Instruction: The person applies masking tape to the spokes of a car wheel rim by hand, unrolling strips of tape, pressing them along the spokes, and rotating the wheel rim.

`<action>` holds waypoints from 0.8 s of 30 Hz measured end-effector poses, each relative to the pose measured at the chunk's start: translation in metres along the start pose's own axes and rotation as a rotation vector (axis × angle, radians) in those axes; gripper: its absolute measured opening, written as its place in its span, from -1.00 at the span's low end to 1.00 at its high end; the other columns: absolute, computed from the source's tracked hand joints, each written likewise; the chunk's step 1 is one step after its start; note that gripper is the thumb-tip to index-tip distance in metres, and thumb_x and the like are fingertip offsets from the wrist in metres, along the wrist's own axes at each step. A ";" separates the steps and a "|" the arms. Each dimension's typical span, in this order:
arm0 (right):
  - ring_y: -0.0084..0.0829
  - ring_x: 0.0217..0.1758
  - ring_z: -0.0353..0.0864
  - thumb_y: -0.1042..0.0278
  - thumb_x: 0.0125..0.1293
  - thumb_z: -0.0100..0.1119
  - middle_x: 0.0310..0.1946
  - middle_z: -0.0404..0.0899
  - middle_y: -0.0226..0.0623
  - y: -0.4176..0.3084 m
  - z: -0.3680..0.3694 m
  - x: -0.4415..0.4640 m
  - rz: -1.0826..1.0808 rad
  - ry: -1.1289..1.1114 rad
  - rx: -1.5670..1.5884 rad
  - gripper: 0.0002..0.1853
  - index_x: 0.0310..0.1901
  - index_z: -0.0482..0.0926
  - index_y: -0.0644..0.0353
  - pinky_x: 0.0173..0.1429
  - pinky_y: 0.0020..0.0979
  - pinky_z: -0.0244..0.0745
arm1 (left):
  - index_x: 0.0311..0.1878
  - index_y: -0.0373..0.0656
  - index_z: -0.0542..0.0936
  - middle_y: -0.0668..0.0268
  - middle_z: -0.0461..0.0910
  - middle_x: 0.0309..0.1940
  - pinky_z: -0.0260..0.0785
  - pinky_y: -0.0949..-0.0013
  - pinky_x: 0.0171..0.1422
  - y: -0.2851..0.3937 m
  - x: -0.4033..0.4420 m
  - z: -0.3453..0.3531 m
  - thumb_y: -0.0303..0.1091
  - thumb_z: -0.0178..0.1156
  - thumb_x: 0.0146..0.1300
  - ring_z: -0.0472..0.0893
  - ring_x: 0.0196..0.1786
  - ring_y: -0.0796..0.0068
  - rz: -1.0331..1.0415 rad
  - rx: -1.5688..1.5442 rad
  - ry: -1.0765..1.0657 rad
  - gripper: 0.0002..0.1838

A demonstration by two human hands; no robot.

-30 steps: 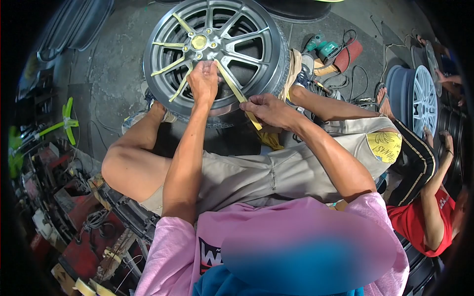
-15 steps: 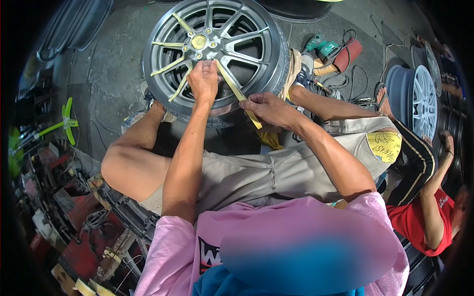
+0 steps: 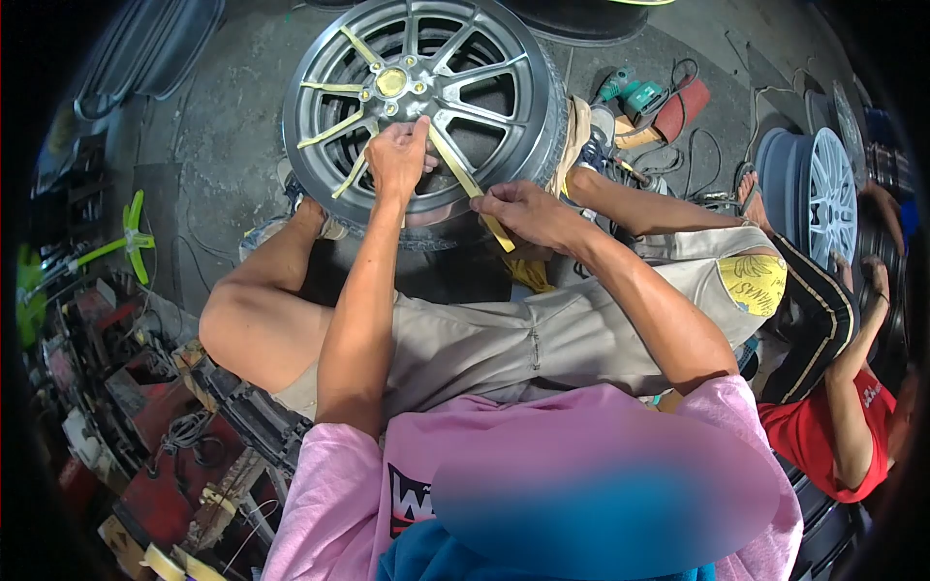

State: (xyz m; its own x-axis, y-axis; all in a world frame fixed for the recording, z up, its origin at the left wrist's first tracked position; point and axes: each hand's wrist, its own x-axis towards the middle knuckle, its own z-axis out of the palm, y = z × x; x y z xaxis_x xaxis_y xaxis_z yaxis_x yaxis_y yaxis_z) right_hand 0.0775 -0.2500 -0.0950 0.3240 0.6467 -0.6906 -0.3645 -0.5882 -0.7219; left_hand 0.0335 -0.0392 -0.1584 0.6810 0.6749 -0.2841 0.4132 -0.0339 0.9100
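Observation:
A silver multi-spoke wheel rim (image 3: 509,121) lies face up on a tire in front of me. Yellow masking tape strips (image 3: 334,129) run along several of its left spokes, and yellow covers the centre cap (image 3: 391,83) and lug holes. My left hand (image 3: 395,160) is closed at the hub end of a loose strip of masking tape (image 3: 453,163), a fingertip pressing on it. Along a lower right spoke the strip stretches to my right hand (image 3: 528,213), which pinches it between thumb and fingers. The strip's tail hangs below that pinch, past the rim edge.
A green power sander (image 3: 639,95) with cords lies on the floor beside a red abrasive roll (image 3: 683,109). Another silver rim (image 3: 831,198) stands at right, near a person in a red shirt (image 3: 857,436). A green fan-like stand (image 3: 136,237) and cluttered tools are at left.
Both hands keep nearly the same places on the tape. My left fingers have shifted very slightly at the hub end. At right, the other person's hand has moved a little.

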 end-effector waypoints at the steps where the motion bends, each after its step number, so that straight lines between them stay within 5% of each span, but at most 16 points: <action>1: -0.70 -0.56 0.26 0.02 0.42 0.22 -0.59 0.41 -0.59 0.000 0.000 0.000 0.000 0.001 -0.001 -0.65 -0.31 0.63 0.19 -0.46 -0.53 0.11 | -0.18 -0.45 0.64 0.18 0.68 -0.49 0.48 0.48 -0.55 -0.002 0.001 0.000 -0.22 0.33 0.34 0.65 -0.60 0.49 -0.001 -0.023 -0.013 -0.64; 19: -0.58 -0.46 0.41 -0.04 0.43 0.18 -0.48 0.51 -0.45 0.002 0.002 0.002 0.058 0.027 0.178 -0.58 -0.22 0.67 0.25 -0.38 -0.48 0.37 | -0.27 -0.42 0.64 0.20 0.68 -0.54 0.47 0.45 -0.57 -0.007 0.004 0.012 -0.38 0.34 0.29 0.64 -0.63 0.49 0.042 -0.003 0.068 -0.77; 24: -0.62 -0.49 0.33 0.01 0.46 0.16 -0.56 0.42 -0.51 0.013 0.006 -0.001 -0.213 0.164 0.030 -0.57 -0.40 0.57 0.24 -0.39 -0.47 0.30 | -0.25 -0.41 0.64 0.20 0.68 -0.56 0.47 0.42 -0.56 -0.012 0.006 0.012 -0.37 0.36 0.26 0.65 -0.64 0.47 0.083 0.043 0.093 -0.77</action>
State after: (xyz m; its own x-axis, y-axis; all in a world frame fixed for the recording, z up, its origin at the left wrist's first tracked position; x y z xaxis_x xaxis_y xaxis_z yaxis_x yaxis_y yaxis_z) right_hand 0.0673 -0.2560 -0.1033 0.5319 0.6656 -0.5235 -0.2983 -0.4313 -0.8514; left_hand 0.0399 -0.0437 -0.1742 0.6556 0.7341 -0.1768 0.3843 -0.1228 0.9150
